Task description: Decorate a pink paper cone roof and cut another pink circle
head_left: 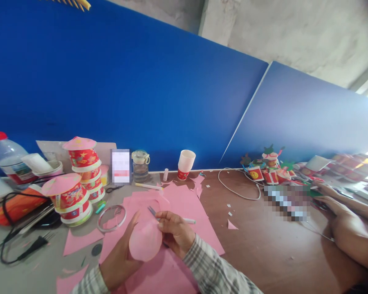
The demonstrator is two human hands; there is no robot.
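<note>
My left hand grips a rounded piece of pink paper by its left edge, thumb at the front. My right hand is closed on small scissors, whose grey blades point up and left at the top right of the piece. Most of the scissor handles are hidden by my fingers. Beneath both hands lie large pink paper sheets. A pale marker pokes out behind my right hand, and a yellow-and-white marker rests at the sheets' top edge.
Stacked red paper cups with pink cone tops stand left, near a roll of tape. A glass jar and a cup stack are along the blue partition. Another person's arms reach in at right.
</note>
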